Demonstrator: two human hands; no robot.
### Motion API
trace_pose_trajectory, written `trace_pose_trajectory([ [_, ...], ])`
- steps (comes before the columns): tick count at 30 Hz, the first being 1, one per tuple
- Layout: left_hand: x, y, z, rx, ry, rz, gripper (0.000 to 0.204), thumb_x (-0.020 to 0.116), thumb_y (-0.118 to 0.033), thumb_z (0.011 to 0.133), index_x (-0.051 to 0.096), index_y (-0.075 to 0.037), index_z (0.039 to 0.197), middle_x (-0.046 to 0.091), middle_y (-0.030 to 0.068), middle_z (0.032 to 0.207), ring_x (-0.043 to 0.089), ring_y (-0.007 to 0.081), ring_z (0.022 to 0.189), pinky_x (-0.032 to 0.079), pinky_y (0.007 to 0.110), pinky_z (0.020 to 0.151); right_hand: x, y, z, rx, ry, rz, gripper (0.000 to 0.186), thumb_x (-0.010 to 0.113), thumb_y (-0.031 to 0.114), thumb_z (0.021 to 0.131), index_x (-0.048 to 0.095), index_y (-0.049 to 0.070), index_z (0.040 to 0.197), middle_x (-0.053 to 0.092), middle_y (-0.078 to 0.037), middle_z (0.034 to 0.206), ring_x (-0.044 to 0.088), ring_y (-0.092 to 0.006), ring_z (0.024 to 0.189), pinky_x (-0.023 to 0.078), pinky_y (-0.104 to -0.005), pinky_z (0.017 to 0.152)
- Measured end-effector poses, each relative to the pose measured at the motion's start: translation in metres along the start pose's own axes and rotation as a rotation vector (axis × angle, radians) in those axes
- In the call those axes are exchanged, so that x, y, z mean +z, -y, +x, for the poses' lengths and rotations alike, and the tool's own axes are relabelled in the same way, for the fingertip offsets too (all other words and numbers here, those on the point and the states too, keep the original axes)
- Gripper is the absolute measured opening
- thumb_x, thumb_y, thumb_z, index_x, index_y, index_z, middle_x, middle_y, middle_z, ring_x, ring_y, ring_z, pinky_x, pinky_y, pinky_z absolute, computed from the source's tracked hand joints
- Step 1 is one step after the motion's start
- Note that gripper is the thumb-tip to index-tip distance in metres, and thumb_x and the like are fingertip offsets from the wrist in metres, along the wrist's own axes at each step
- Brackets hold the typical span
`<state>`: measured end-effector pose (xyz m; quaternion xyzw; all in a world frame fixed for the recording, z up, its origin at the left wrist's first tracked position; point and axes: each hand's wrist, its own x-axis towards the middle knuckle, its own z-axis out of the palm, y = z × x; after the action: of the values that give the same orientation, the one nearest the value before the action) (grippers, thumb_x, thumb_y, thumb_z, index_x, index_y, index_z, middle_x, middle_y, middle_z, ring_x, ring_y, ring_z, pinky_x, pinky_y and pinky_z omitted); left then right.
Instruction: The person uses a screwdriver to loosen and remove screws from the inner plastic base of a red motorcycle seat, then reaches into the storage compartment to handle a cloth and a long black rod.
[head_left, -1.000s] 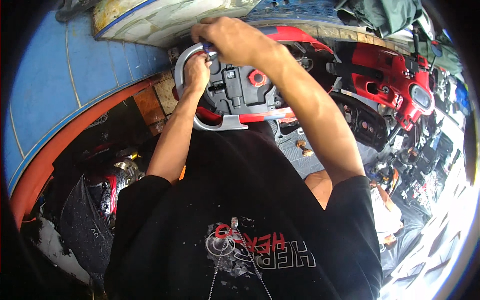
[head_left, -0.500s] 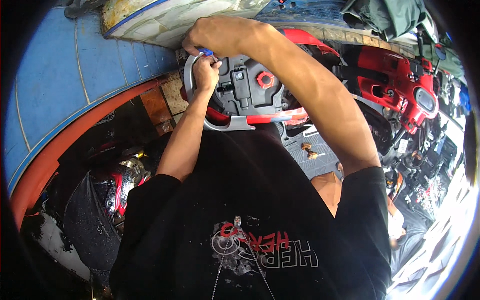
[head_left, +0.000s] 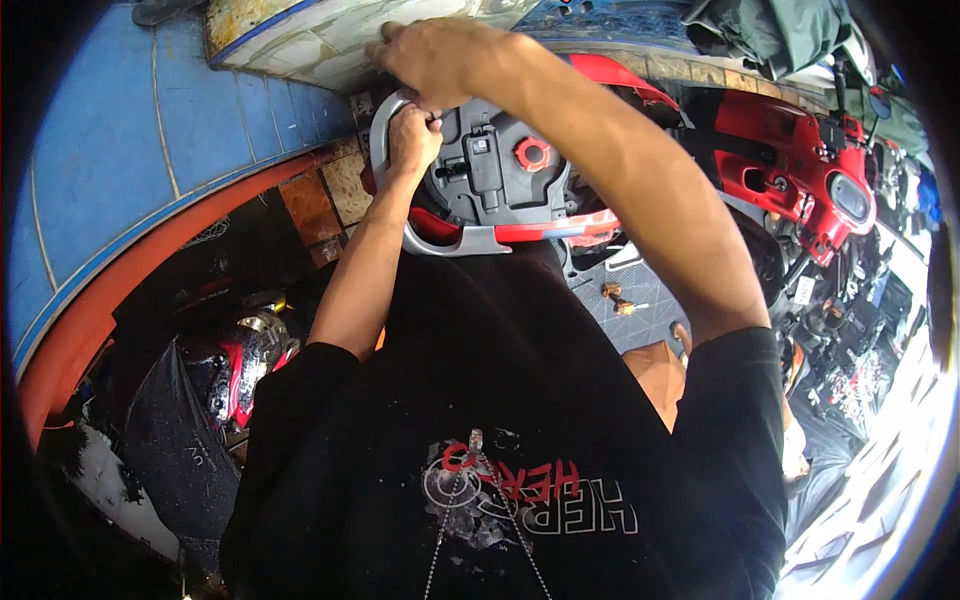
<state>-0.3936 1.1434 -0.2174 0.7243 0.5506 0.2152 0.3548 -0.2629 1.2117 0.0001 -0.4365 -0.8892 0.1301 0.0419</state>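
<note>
My left hand (head_left: 410, 140) is curled at the left end of a scooter's grey grab rail (head_left: 440, 240), closed around something small and dark that I cannot make out. My right hand (head_left: 435, 65) is bent over it from above, fingers curled; what it grips is hidden. Under both hands lies the grey plastic under-seat deck (head_left: 490, 200) with a red fuel cap (head_left: 531, 153), framed by red body panels (head_left: 610, 75).
A red scooter front (head_left: 800, 190) stands to the right, near golden metal parts (head_left: 617, 300) on a grey mat and part of another person (head_left: 795, 450). At left are a blue tiled ledge (head_left: 100, 150), an orange-red pipe (head_left: 140, 280) and a dark covered motorbike (head_left: 245, 370).
My right hand has shifted slightly up over the left hand, and the blue item visible under its fingers earlier is now hidden. My left hand stays at the rail.
</note>
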Motion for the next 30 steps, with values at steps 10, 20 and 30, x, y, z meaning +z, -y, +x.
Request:
trace_pose_trajectory([
  [10, -0.036, -0.032, 0.004, -0.012, 0.135, 0.186, 0.013, 0.07, -0.017, 0.083, 0.07, -0.01, 0.094, 0.069, 0.0178, 0.096, 0.066, 0.0358, 0.091, 0.051, 0.043, 0.081, -0.024, 0.022, 0.01, 0.215, 0.376, -0.05, 0.042, 0.073, 0.016, 0.076, 0.062, 0.003, 0.114, 0.061, -0.016, 0.116, 0.066, -0.037, 0.099, 0.056, -0.0432, 0.081],
  [20, -0.047, -0.033, 0.022, 0.04, 0.381, 0.092, 0.014, 0.062, -0.015, 0.09, 0.071, -0.007, 0.097, 0.069, 0.0176, 0.099, 0.066, 0.0342, 0.097, 0.05, 0.042, 0.084, -0.009, 0.008, 0.014, 0.195, 0.305, -0.074, 0.034, 0.064, 0.018, 0.084, 0.064, 0.004, 0.115, 0.06, -0.016, 0.124, 0.065, -0.0359, 0.104, 0.057, -0.0399, 0.083],
  [30, -0.05, -0.027, 0.023, 0.034, 0.448, 0.07, 0.018, 0.056, -0.016, 0.094, 0.069, -0.005, 0.099, 0.069, 0.0153, 0.099, 0.066, 0.0304, 0.098, 0.049, 0.038, 0.087, -0.029, 0.013, 0.017, 0.251, 0.406, -0.098, 0.025, 0.063, 0.016, 0.086, 0.071, 0.006, 0.108, 0.07, -0.011, 0.11, 0.068, -0.0307, 0.101, 0.057, -0.0422, 0.078],
])
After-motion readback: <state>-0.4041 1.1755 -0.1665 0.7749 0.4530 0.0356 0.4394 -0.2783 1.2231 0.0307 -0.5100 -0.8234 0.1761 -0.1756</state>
